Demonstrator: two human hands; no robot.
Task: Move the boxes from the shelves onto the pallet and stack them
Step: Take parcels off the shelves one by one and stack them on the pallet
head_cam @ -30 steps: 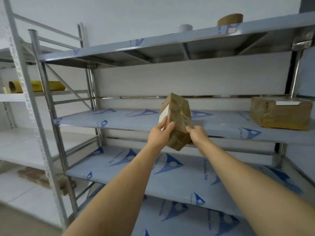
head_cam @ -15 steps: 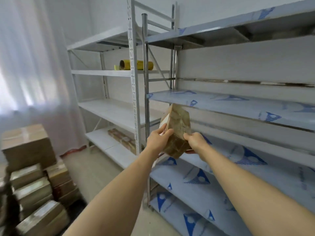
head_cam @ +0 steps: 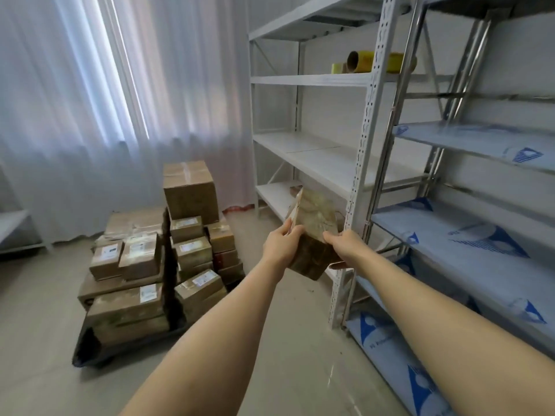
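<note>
A white curtain hangs across the far left and back of the room, with bright strips of light showing through it. At the left edge, part of a low white shelf juts into view. On the grey floor to its right sits a dark pallet loaded with stacked boxes, brown cardboard, many with white labels; the tallest box stands on top of the back row, and the pile is split by a dark gap running front to back.

Right of the pallet, both bare arms reach forward. The left hand grips the left edge of a small brown box, thumb on the near face and fingers curled behind it. The right hand pinches the box's right lower side. The box is held in the air, tilted, well above the floor, between the pallet and the shelving, touching neither.

Behind the hands stands a white shelving unit with a perforated upright; a yellow roll lies on its upper shelf and something brown lies low on its bottom shelf, partly hidden by the held box. Just beside it, on the far right, a steel rack carries shelves covered in pale film printed with blue triangles.
</note>
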